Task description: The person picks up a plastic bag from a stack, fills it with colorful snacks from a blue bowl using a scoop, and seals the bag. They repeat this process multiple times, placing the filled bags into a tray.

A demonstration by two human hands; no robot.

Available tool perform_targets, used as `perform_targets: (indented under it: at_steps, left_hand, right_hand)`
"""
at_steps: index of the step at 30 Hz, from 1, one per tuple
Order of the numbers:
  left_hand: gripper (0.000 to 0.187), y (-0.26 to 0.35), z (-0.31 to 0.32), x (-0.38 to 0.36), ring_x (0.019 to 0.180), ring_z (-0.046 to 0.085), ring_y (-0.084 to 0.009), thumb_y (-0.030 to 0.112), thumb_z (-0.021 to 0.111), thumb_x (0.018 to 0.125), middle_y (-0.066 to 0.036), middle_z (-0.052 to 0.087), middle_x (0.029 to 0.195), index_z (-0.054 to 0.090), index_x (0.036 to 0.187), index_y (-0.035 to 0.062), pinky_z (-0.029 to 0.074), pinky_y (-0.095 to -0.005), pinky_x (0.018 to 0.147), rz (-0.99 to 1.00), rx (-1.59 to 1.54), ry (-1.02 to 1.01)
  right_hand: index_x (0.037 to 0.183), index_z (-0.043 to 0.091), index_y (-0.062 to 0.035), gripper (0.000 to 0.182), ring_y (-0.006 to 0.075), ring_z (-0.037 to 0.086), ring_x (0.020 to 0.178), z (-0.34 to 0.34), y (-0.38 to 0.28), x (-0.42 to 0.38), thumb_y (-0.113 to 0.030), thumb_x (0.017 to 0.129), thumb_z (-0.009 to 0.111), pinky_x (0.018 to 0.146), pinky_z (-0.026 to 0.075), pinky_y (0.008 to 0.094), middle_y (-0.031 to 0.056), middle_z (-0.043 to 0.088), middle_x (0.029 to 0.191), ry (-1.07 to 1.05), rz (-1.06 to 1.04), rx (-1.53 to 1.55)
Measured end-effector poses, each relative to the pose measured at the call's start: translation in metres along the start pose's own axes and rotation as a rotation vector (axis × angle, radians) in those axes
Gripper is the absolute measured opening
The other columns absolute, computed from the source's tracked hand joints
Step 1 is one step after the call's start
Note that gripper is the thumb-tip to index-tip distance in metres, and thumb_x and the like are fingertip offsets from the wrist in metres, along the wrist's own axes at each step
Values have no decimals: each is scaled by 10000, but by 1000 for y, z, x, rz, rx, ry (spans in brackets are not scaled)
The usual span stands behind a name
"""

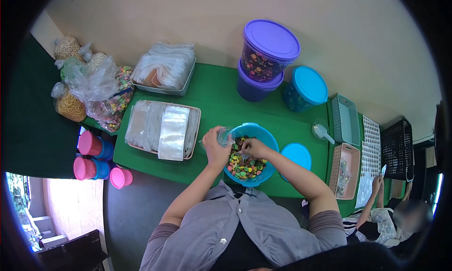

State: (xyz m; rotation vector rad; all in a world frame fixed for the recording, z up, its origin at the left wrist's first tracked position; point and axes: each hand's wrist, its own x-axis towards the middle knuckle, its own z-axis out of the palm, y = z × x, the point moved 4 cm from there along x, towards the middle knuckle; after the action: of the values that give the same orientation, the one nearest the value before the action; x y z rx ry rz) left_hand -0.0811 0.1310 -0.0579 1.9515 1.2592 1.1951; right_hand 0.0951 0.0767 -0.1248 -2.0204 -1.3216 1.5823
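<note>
My left hand (pixel 217 143) is closed around a clear plastic pouch (pixel 227 136) at the left rim of a light blue tub (pixel 268 135). Inside the tub lie many small round pieces (pixel 246 169) in brown, yellow, pink and green, which look like sweets or coloured chips. Over these pieces, my right hand (pixel 253 148) reaches in with its fingers curled together. Something pale shows beside its fingertips, too small to name. To the right of the tub lies its flat blue lid (pixel 296 161).
Baskets of clear pouches (pixel 173 129) and plastic bags (pixel 162 66) stand left on the green table. Purple tubs (pixel 266 49) and a lidded blue tub (pixel 306 87) stand behind. A scoop (pixel 324 132) lies right. Another person (pixel 381 219) works at far right, near a black crate (pixel 397 146).
</note>
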Motion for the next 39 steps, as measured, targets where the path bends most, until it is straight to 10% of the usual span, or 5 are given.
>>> perform_targets:
  at_steps: [4, 12, 39]
  left_hand:
    - [398, -1, 0, -1, 965, 552, -306, 157, 722, 754, -104, 586, 973, 531, 1087, 51, 357, -435, 931, 4, 6, 2]
    - [406, 0, 0, 1, 960, 555, -302, 156, 730, 738, -98, 593, 979, 537, 1082, 60, 357, -434, 928, 7, -6, -2]
    - [399, 22, -45, 28, 938, 563, -190, 11, 691, 767, -98, 564, 984, 478, 1103, 41, 446, -334, 874, -33, -319, 133]
  right_hand:
    - [945, 636, 34, 250, 156, 662, 687, 5, 24, 17, -203, 881, 682, 628, 587, 240, 103, 660, 860, 128, 117, 839]
    - [1003, 558, 8, 267, 209, 652, 726, 16, 39, 5, -250, 946, 591, 692, 591, 305, 109, 625, 860, 185, 298, 934]
    - [1068, 553, -12, 312, 139, 595, 772, 3, 29, -23, -311, 988, 507, 731, 530, 267, 84, 620, 926, 380, -114, 1192]
